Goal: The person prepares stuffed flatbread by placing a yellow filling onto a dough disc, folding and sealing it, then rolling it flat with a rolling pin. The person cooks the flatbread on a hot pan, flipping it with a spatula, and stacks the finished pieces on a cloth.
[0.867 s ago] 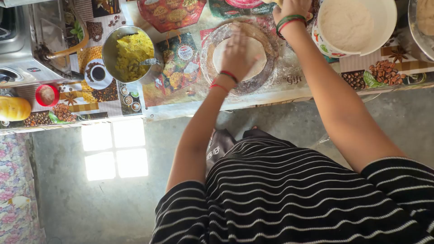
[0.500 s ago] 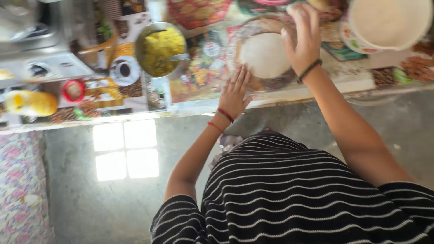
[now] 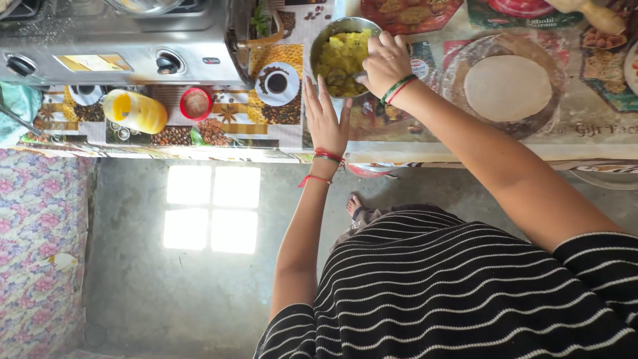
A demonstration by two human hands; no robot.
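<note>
Head view: steel bowl (image 3: pixel 342 56) of yellow filling (image 3: pixel 340 58) sits on the worktop (image 3: pixel 399 143), at about 12 o'clock in frame, just beside the stove (image 3: pixel 119 43). Filling looks lumpy, mashed, bright yellow with darker bits; fills most of the bowl.

Right hand (image 3: pixel 384 65) is at the bowl's 3 o'clock rim, fingers curled down over the edge and into the filling; grip narrow, fingertips pinched at the mix, can't tell how much it holds. Wrist carries green and red bangles; forearm runs down toward 4 o'clock.

Left hand (image 3: pixel 325 119) is at the bowl's 6 o'clock, just below it, flat and open, fingers straight and slightly spread, pointing at 12 o'clock; palm faces the worktop, holding nothing. Red threads on that wrist.

Rolled flat dough round (image 3: pixel 508 88) lies on a round rolling board (image 3: pixel 458 80) at the bowl's 3 o'clock, apart from both hands. Yellow bottle (image 3: pixel 136 112) on its side and a small red-rimmed cup (image 3: pixel 196 103) sit at the bowl's 8 o'clock, well apart.
</note>
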